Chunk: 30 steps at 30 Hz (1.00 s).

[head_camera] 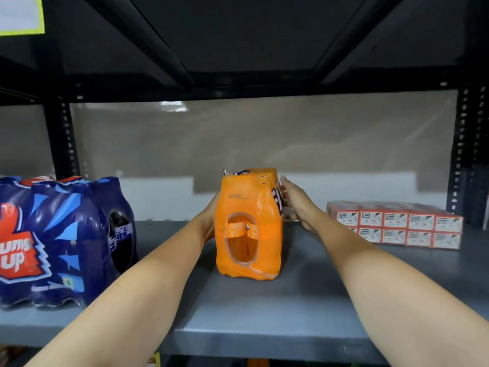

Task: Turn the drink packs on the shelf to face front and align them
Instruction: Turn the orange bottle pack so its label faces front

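Two hands, left (211, 215) and right (296, 202), fingers flat against an orange shrink-wrapped drink pack (248, 229), narrow end frontward.

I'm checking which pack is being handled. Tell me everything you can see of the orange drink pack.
The orange drink pack is a shrink-wrapped bundle of bottles in glossy orange film, standing upright mid-shelf with its narrow end toward the camera. That end has an oval opening showing orange bottles inside, and small printed code above it. Its branded side faces right, only partly visible. The left hand presses its left side; the right hand lies against its right side.
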{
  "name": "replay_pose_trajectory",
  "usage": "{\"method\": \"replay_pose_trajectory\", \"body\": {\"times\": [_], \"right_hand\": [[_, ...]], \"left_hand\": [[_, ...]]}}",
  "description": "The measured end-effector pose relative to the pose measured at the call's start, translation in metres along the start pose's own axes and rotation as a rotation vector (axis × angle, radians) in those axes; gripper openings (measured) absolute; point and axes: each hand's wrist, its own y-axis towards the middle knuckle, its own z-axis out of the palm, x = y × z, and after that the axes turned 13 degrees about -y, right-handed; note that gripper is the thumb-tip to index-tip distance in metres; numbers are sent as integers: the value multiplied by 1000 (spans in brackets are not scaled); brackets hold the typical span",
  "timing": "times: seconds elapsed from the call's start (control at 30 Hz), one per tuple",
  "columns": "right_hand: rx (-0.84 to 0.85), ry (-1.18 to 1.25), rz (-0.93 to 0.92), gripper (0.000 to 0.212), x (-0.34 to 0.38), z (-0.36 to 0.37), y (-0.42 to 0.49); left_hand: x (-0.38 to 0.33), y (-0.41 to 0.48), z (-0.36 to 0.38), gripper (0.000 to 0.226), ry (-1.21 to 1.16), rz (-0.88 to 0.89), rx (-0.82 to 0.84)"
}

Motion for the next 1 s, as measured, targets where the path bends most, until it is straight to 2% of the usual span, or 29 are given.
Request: {"method": "replay_pose_trajectory", "body": {"times": [0.07,0.13,0.2,0.27,0.33,0.43,0.53,0.57,0.6,0.67,0.7,0.77,0.83,0.9,1.0], "right_hand": [[99,62,-9,62,-1,3,3],[114,140,20,60,1,2,5],[119,113,58,66,1,-2,2],[137,89,74,73,2,-6,-3],[132,81,86,73,3,-7,-8],[118,46,105,75,5,-11,-16],[95,-2,105,73,3,-21,-22],[79,-10,108,72,2,-26,-24],[62,-10,111,74,1,-30,-25],[28,15,108,82,-3,-36,-28],[0,28,109,86,-4,-38,-30],[-81,49,100,88,-6,-40,-32],[-138,70,84,84,-8,-39,-32],[-145,74,55,78,-9,-38,-31],[-101,68,44,77,-13,-40,-31]], "left_hand": [[-8,-3,5,81,-19,17,-12],[-25,-3,7,79,-94,30,-46],[-41,-5,5,109,-136,60,-35],[-47,-11,3,137,54,95,65],[-46,-16,4,149,303,143,82],[-48,-15,-2,155,411,245,-55],[-46,-15,-15,161,303,238,-151],[-42,-14,-21,156,212,227,-190],[-36,-12,-26,142,109,221,-236],[-29,-9,-34,103,-66,206,-343],[-27,-7,-38,95,-101,186,-379],[-25,-3,-43,98,-71,91,-415],[-27,-1,-43,83,-81,-36,-432],[-29,5,-41,61,-139,-124,-459],[-31,11,-42,56,-95,-188,-478]]}}
